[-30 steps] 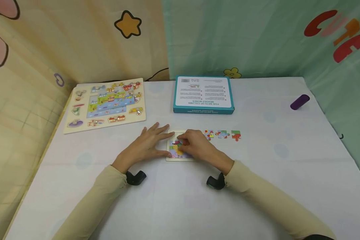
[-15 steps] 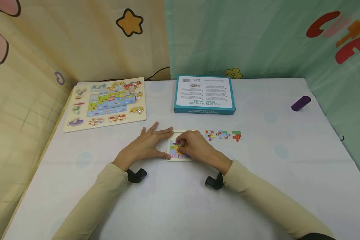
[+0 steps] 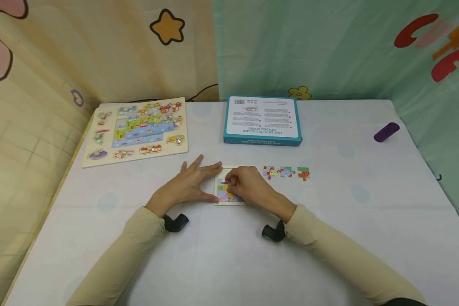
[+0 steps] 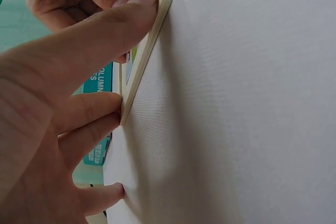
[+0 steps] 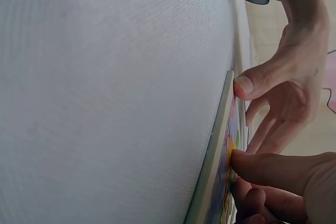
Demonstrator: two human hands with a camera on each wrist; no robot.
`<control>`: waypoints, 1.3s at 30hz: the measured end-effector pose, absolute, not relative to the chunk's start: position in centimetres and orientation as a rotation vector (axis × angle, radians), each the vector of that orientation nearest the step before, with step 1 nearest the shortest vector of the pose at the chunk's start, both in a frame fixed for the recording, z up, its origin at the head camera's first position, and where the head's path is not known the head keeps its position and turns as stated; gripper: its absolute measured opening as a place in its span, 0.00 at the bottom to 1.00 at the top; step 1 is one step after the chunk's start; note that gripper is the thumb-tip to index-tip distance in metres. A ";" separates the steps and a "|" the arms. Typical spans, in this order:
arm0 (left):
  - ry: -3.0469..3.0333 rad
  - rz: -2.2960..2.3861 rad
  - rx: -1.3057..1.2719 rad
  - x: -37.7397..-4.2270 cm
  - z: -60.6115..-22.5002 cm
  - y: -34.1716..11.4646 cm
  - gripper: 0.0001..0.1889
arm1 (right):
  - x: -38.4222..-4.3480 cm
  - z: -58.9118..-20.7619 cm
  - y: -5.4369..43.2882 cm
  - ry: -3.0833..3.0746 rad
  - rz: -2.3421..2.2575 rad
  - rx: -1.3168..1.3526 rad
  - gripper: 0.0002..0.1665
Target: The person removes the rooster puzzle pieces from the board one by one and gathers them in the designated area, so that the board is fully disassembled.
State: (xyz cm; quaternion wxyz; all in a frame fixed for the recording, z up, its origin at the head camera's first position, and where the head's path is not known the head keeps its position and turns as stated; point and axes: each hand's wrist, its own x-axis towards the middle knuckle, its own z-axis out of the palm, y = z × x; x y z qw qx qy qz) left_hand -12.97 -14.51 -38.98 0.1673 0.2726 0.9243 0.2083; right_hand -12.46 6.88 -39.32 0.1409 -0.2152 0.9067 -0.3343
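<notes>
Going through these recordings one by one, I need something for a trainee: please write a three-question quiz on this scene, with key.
1. In the head view, how many loose puzzle pieces show in the row to the right of the puzzle tray?
2. True or false: the left grip touches the puzzle tray.
3. Which lies nearest the right edge of the table? A) teal box; B) purple cylinder; C) knobbed board.

Key: 1. Three; 2. True; 3. B
</notes>
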 end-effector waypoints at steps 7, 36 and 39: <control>2.647 0.607 0.717 -12.7 -39.1 -14.2 0.41 | -12.5 -39.5 6.9 2.622 -0.975 -0.620 0.12; 2.648 0.614 0.674 -12.8 -39.1 -13.7 0.41 | -12.0 -39.2 7.7 2.566 -1.263 -0.648 0.04; 2.650 0.613 0.675 -12.8 -39.0 -13.7 0.41 | -12.1 -39.2 8.1 2.520 -1.304 -0.599 0.03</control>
